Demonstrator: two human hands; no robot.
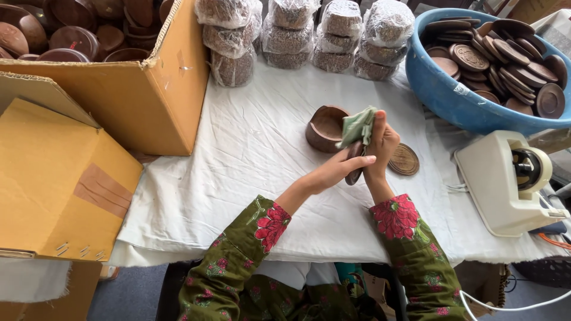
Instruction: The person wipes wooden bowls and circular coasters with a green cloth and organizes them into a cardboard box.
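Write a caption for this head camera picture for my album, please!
Two hands, left hand and right hand, wipe a wooden lid with a green cloth.

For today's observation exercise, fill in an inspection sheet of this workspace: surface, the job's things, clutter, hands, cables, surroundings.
Surface: white cloth over the table, creased.
Job's things: brown round lid held on edge; green cloth against it; wooden bowl and carved lid on the table.
Clutter: tape dispenser; wrapped stacks.
Hands: left hand supports the lid; right hand grips the cloth.
Cables: white cable, lower right.
Surroundings: cardboard boxes; blue tub of lids.
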